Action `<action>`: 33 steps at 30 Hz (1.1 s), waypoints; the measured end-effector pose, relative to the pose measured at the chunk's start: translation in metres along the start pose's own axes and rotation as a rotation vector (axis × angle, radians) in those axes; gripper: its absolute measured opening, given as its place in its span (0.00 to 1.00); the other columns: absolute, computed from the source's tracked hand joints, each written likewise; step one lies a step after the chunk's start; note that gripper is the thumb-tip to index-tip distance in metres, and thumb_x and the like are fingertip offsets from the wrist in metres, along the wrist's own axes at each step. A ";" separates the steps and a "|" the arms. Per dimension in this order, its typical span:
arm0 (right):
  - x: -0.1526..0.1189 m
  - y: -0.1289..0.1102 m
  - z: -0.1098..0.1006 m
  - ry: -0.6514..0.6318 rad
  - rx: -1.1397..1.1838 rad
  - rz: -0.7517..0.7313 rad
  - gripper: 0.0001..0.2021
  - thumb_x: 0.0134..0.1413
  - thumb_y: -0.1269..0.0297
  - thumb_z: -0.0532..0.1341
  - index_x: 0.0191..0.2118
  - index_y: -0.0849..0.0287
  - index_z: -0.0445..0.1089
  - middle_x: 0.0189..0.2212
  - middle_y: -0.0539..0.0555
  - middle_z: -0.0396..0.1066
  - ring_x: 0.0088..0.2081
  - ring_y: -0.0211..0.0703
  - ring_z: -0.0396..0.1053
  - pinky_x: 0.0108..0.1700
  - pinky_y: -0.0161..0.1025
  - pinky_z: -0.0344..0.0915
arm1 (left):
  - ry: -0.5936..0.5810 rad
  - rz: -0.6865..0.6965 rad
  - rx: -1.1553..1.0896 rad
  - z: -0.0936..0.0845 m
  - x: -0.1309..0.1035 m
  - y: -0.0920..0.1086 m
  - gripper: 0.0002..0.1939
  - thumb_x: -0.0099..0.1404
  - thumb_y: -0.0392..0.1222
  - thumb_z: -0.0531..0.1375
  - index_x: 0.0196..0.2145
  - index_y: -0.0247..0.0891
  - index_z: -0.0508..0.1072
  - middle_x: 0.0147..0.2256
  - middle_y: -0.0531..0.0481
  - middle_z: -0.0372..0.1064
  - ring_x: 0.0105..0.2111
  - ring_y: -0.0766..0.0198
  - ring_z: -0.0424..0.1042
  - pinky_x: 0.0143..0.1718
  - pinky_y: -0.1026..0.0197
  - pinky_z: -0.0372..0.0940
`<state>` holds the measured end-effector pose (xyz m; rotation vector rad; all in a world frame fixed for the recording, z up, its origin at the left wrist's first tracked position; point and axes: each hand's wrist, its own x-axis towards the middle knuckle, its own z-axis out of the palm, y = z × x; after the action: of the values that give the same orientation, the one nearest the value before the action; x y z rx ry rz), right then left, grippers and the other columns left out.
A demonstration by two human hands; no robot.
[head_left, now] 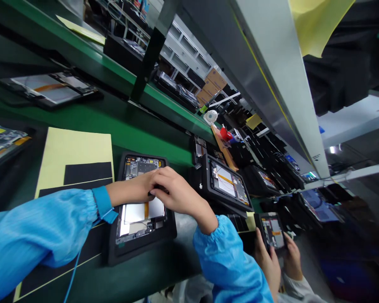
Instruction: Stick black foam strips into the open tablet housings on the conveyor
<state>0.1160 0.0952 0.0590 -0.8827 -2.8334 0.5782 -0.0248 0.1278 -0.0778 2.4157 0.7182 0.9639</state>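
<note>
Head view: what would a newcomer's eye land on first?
Probably the bright blue sleeves, one from the left, one from below; the left hand and right hand meet over an opened device. Left of it, a yellow sheet with black strips stands out against the green bench.

Middle of the open device (pixel 134 213) covered by the crossed hands (pixel 160 184), fingertips of both and anything between them not discernible; device at far left (pixel 4 141) cut by the frame edge; items on the racks at right (pixel 271 155) blurred, unidentified.
</note>
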 end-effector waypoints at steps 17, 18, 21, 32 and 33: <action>-0.080 0.013 0.070 0.758 0.988 0.670 0.14 0.45 0.56 0.72 0.33 0.59 0.72 0.39 0.55 0.70 0.35 0.38 0.67 0.34 0.34 0.63 | -0.185 0.057 -0.029 -0.027 0.011 0.010 0.16 0.66 0.25 0.49 0.36 0.39 0.73 0.37 0.48 0.68 0.40 0.57 0.64 0.43 0.56 0.58; -0.079 0.015 0.071 0.717 1.031 0.714 0.15 0.43 0.56 0.72 0.33 0.59 0.72 0.36 0.52 0.70 0.29 0.35 0.63 0.29 0.32 0.59 | -0.182 0.056 -0.043 -0.027 0.011 0.008 0.15 0.66 0.25 0.49 0.35 0.38 0.73 0.36 0.48 0.68 0.39 0.57 0.64 0.43 0.56 0.58; -0.074 0.021 0.068 0.548 1.141 0.807 0.17 0.40 0.56 0.74 0.32 0.60 0.72 0.24 0.45 0.64 0.19 0.27 0.49 0.22 0.31 0.44 | -0.182 0.049 -0.063 -0.025 0.012 0.003 0.13 0.66 0.26 0.50 0.31 0.38 0.70 0.33 0.49 0.67 0.37 0.57 0.63 0.40 0.57 0.58; -0.057 0.028 0.074 0.741 0.543 0.613 0.05 0.52 0.62 0.68 0.29 0.57 0.77 0.49 0.58 0.72 0.52 0.50 0.70 0.52 0.43 0.64 | -0.188 0.028 0.131 -0.024 0.009 0.010 0.15 0.62 0.21 0.50 0.35 0.38 0.69 0.36 0.47 0.65 0.39 0.55 0.62 0.41 0.57 0.58; -0.058 0.028 0.076 0.757 0.536 0.588 0.04 0.53 0.63 0.67 0.30 0.56 0.77 0.53 0.58 0.72 0.58 0.52 0.67 0.59 0.46 0.61 | -0.189 0.023 0.163 -0.023 0.008 0.010 0.15 0.62 0.21 0.50 0.36 0.37 0.69 0.37 0.47 0.65 0.39 0.55 0.62 0.42 0.56 0.57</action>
<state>0.1614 0.0586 -0.0216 -1.4211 -1.6297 0.7883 -0.0332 0.1298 -0.0528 2.6178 0.7265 0.6971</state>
